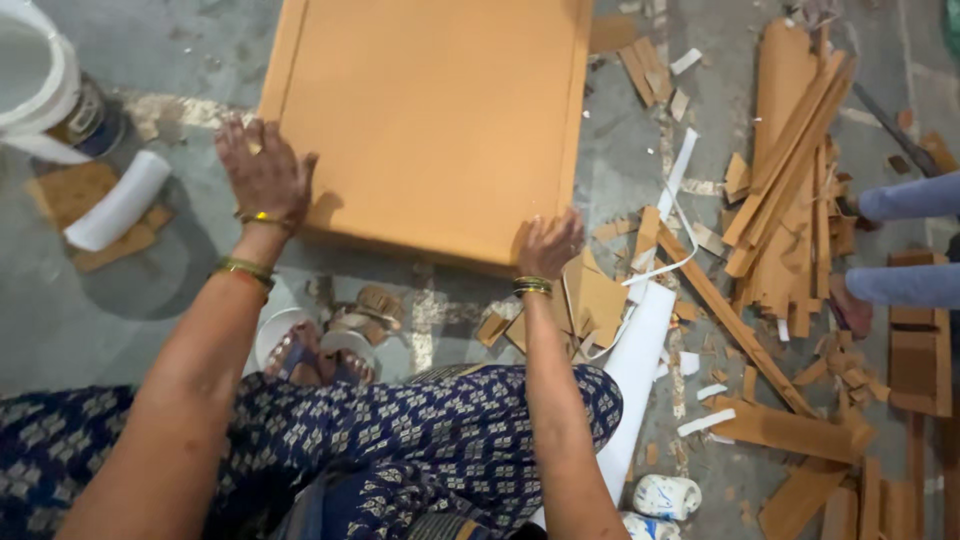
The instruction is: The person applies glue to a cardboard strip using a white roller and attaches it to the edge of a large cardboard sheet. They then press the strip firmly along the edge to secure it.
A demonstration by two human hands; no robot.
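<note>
Panel, upper centre, lies flat. Left hand spread on its corner; right hand curled over lower edge. Offcuts litter right.

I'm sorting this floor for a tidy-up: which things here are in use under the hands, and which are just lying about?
In use:
- orange board
- left hand, flat on its near left corner
- right hand, on its near edge

Lying about:
- brown offcuts
- white strip
- white bucket
- white roll
- another person's legs, at right
</note>
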